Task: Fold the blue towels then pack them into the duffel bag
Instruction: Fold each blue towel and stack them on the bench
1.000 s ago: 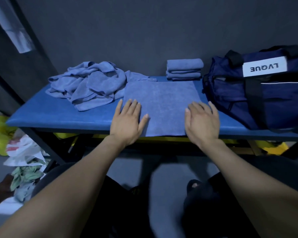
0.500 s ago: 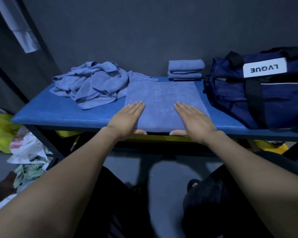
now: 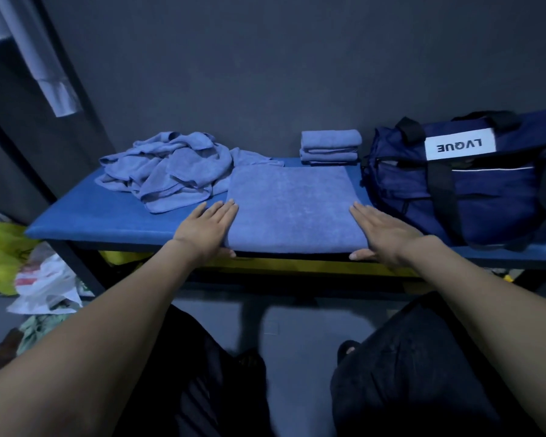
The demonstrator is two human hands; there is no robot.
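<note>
A blue towel [image 3: 292,206] lies flat in the middle of the blue table [image 3: 85,216], its near edge at the table's front. My left hand [image 3: 207,227] rests flat at the towel's near left corner, fingers straight, thumb under the edge. My right hand [image 3: 382,230] lies flat at the near right corner, thumb below the front edge. A heap of unfolded blue towels [image 3: 174,170] sits at the back left. A small stack of folded towels [image 3: 330,146] stands at the back. The navy duffel bag [image 3: 460,181] rests on the right.
A dark wall runs right behind the table. Plastic bags and cloths [image 3: 41,285] lie on the floor at the left, beside the table's dark leg [image 3: 79,269]. My knees in dark trousers are below the table's front edge.
My hands slid apart from the towel's middle out to its near left and right corners, smoothing it. The towel's near edge now sits at the table's front edge.
</note>
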